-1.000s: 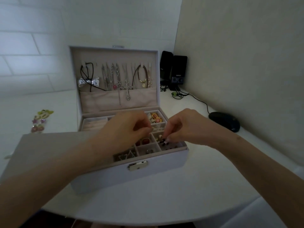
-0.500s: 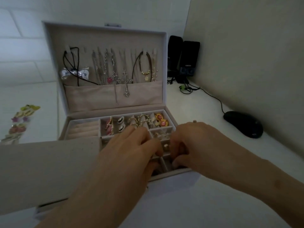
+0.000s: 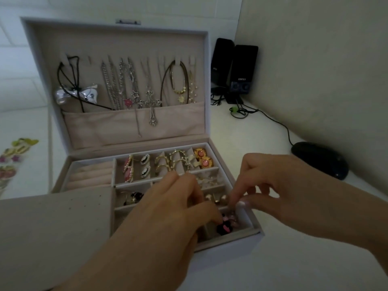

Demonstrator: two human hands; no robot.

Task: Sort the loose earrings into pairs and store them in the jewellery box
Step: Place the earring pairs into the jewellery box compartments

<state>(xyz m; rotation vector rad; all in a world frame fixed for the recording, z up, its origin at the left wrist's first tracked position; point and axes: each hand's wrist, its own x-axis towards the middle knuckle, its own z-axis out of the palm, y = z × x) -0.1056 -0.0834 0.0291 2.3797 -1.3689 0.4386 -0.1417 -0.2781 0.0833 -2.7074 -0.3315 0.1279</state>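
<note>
Head view: the right hand (image 3: 273, 185) pinches a pink earring (image 3: 231, 217) in the front right compartment of the box (image 3: 231, 243). Beside it the left hand (image 3: 168, 211) curls its fingers into the same compartment next to a black earring (image 3: 223, 227); whether it holds anything cannot be told. Right of the box lies a mouse (image 3: 319, 158).

The jewellery box (image 3: 231, 245) sits mid-surface (image 3: 241, 143), its lid (image 3: 117, 45) upright at twelve o'clock with necklaces (image 3: 126, 85) hanging inside it. Earrings (image 3: 172, 162) lie in the tray's compartments, filling the back row. A flat board (image 3: 54, 234) covers the box's seven o'clock corner. Clips (image 3: 14, 156) lie at nine o'clock of the box, speakers (image 3: 235, 68) stand at one, and a mouse (image 3: 319, 159) rests at three. Over the five o'clock compartment, the left hand (image 3: 168, 208) reaches in from seven and the right hand (image 3: 279, 185) from four.
</note>
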